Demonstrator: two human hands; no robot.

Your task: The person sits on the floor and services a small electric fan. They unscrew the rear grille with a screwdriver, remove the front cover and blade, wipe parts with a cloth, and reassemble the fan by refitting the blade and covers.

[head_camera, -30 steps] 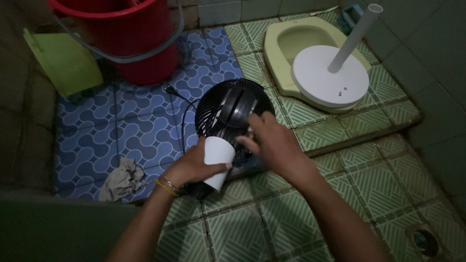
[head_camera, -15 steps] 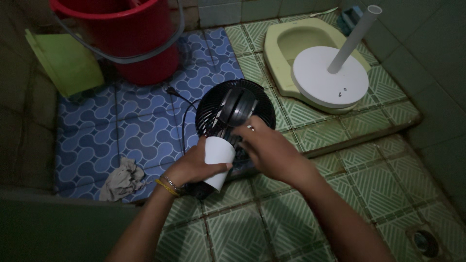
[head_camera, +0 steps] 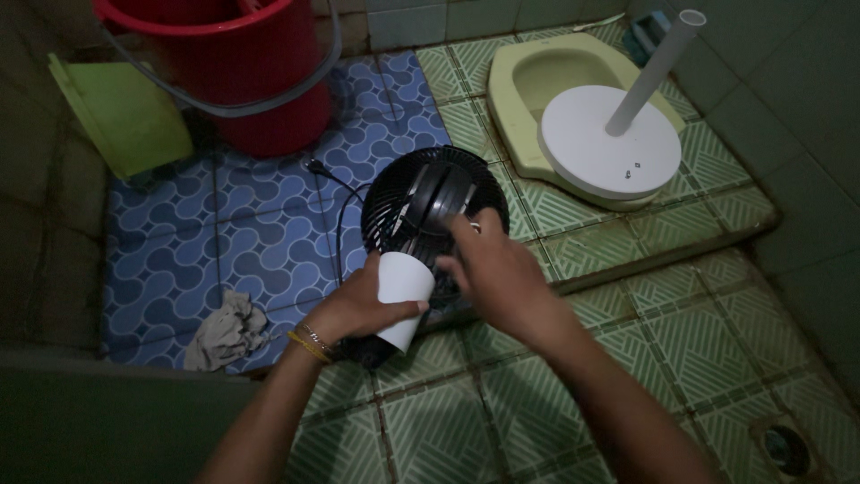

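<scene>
A: Hands?
B: Left hand (head_camera: 358,309) wrapped round a white neck (head_camera: 403,300), gripping it. Right hand (head_camera: 493,273) lies on the black fan (head_camera: 430,211); its grip is unclear.
A: Fan position?
B: Flat on the tiles, at the step edge.
A: Beyond?
B: Rag (head_camera: 224,332) left, red bucket (head_camera: 242,72) behind, white base (head_camera: 609,152) far right.

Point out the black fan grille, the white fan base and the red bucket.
black fan grille (head_camera: 408,202): head view, on its upper-left ribs.
white fan base (head_camera: 609,157): head view, on the round plate.
red bucket (head_camera: 260,81): head view, on its side wall.
</scene>
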